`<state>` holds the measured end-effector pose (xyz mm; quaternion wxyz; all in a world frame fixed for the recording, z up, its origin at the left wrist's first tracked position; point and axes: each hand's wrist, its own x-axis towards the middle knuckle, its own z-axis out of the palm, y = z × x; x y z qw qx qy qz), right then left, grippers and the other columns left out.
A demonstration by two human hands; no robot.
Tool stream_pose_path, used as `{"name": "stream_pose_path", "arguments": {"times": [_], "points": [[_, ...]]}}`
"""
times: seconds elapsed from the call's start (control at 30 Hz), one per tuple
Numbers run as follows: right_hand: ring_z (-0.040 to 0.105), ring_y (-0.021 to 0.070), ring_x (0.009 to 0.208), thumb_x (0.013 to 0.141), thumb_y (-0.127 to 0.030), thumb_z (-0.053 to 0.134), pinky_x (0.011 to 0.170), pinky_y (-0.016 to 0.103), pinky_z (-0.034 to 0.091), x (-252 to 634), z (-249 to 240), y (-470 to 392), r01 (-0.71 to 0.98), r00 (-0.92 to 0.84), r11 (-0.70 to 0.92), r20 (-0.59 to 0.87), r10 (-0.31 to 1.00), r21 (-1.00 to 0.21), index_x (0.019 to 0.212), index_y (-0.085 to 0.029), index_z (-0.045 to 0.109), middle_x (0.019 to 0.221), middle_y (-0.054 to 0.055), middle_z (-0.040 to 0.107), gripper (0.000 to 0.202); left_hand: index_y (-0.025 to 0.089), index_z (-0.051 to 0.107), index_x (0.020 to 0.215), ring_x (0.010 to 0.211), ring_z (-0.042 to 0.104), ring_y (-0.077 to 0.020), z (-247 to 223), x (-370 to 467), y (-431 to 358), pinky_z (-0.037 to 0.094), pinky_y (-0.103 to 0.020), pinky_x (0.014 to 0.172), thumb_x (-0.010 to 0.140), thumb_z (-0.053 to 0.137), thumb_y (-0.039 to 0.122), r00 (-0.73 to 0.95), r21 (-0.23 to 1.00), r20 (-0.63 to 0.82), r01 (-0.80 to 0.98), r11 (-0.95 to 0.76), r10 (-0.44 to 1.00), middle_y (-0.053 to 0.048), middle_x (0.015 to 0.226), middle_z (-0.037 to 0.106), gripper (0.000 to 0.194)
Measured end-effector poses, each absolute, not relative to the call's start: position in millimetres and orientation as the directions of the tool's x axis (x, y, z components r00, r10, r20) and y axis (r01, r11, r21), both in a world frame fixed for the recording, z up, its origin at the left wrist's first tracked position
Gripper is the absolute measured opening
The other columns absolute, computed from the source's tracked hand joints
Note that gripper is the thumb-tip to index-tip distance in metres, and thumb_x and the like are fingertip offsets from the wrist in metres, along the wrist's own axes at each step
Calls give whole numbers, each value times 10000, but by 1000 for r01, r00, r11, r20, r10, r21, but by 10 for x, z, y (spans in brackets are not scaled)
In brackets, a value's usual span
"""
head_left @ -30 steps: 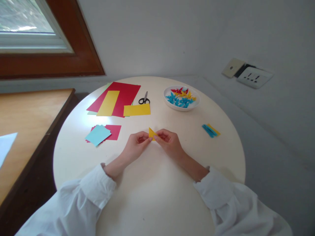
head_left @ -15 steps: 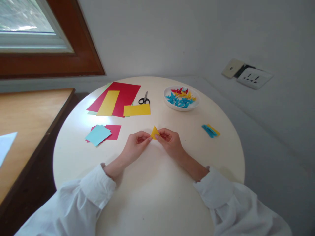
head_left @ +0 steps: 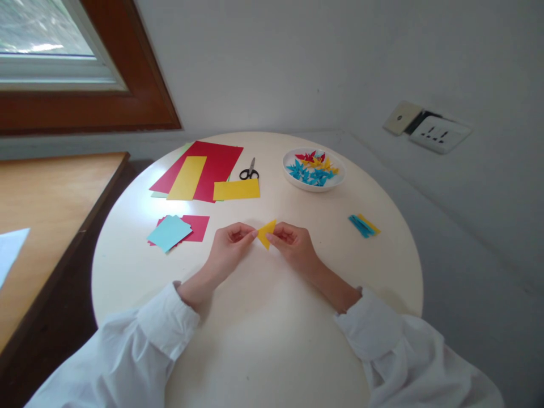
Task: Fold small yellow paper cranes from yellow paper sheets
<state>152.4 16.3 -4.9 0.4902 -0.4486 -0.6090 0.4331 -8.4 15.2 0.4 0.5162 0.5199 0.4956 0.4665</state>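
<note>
A small piece of yellow paper [head_left: 266, 232], folded into a triangle, is held up between my two hands just above the table. My left hand [head_left: 232, 243] pinches its left corner between thumb and forefinger. On the other side, the thumb and fingers of my right hand [head_left: 294, 243] grip the paper's right part and cover some of it. One point of the triangle shows above my right thumb, another below it.
On the round white table [head_left: 263, 340] lie coloured sheets [head_left: 225, 161], yellow strips [head_left: 237, 190], scissors [head_left: 250, 170], light-blue and red squares [head_left: 170, 232] and narrow blue and yellow strips [head_left: 362, 226]. A white dish [head_left: 317, 187] holds several folded paper pieces [head_left: 312, 173].
The yellow paper has turned: its point faced up before, and now a corner faces left with its long edge on the right. My left hand has shifted slightly left.
</note>
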Motion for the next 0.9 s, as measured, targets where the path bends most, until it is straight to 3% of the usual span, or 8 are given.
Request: {"name": "stream_pose_path", "arguments": {"times": [0.17, 0.3, 0.43, 0.9], "points": [[535, 117, 586, 705, -314, 637, 593, 259, 431, 1535, -59, 150, 117, -134, 211, 195, 972, -971, 595, -183, 586, 599, -13, 596, 179, 150, 683, 742, 609, 542, -126, 27, -90, 163, 387, -233, 549, 663, 713, 435, 166, 998, -32, 53, 23, 986, -28, 706, 650, 298], [557, 120, 610, 692, -334, 648, 602, 257, 454, 1529, -67, 147, 104, -145, 163, 147, 978, -981, 627, -177, 617, 631, -3, 614, 173, 140, 636, 637, 535, 470, -98, 48, -91, 157, 353, -221, 504, 673, 686, 480, 192, 992, -31, 126, 6, 981, 0, 593, 576, 346], [589, 135, 650, 658, -359, 669, 621, 263, 484, 1525, -74, 172, 45, -40, 134, 132, 990, -990, 678, -173, 627, 674, 11, 638, 191, 141, 592, 614, 506, 432, -86, 48, -93, 147, 323, -209, 473, 699, 655, 478, 229, 983, -19, 180, -23, 973, 19, 549, 529, 353], [583, 135, 624, 661, -371, 642, 590, 257, 474, 1535, -80, 199, 41, 6, 119, 119, 993, -992, 638, -180, 608, 633, 4, 632, 196, 142, 588, 654, 526, 500, -94, 40, -72, 152, 372, -206, 492, 698, 655, 435, 194, 991, -41, 129, 15, 980, 7, 594, 590, 303]]}}
